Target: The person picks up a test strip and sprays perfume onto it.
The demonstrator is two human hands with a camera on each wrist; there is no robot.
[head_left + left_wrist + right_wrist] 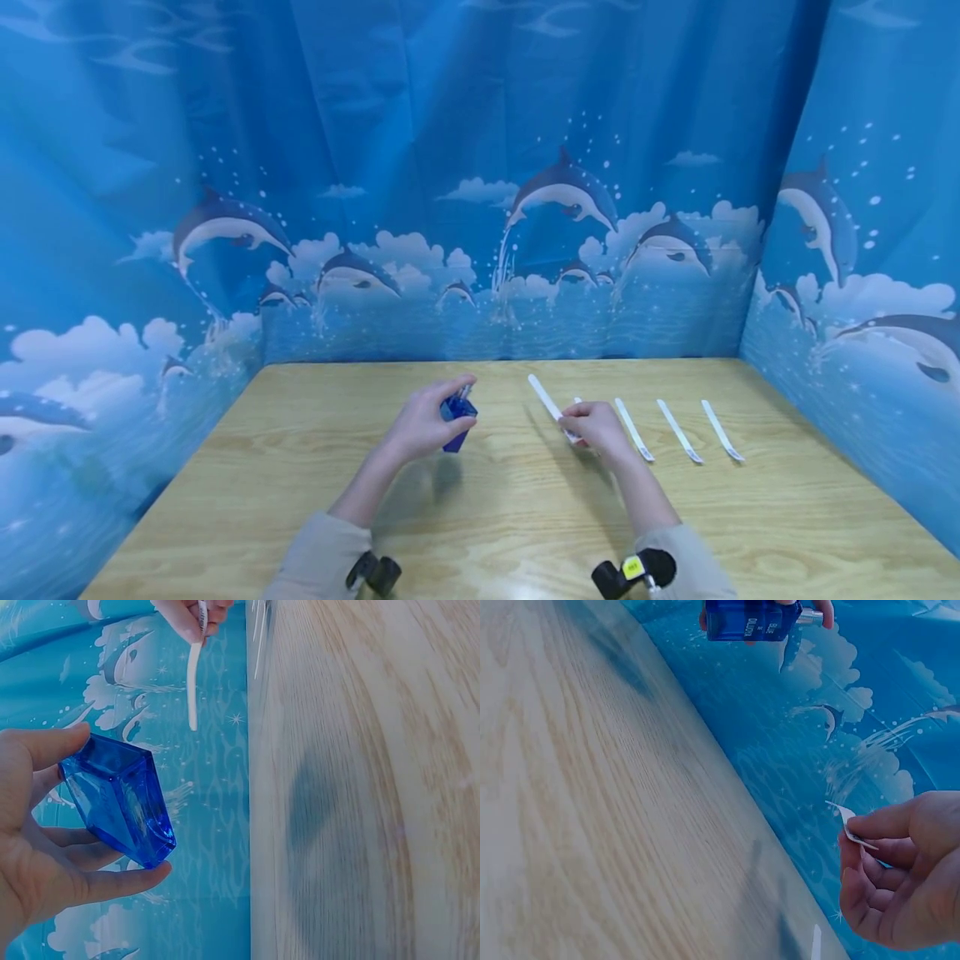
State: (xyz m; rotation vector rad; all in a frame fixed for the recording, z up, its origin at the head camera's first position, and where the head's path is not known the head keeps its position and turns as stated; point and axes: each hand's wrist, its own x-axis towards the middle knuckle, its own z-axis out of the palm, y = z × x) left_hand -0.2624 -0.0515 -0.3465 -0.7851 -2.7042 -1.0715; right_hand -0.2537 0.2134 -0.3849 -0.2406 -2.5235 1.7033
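Observation:
My left hand (418, 427) grips a blue glass perfume bottle (124, 799) above the table, thumb and fingers at its opposite ends. White lettering and a silver spray nozzle (810, 616) show on the bottle in the right wrist view. To the right, my right hand (600, 429) pinches one end of a white paper test strip (543, 395) between thumb and fingers. The strip's free end points away and to the left, apart from the bottle. Behind the right hand another strip (577, 400) is mostly hidden.
Three more white strips (678, 431) lie spaced in a row on the wooden table (495, 533), right of my right hand. A blue curtain (420, 217) with printed dolphins hangs behind the table's far edge and along both sides.

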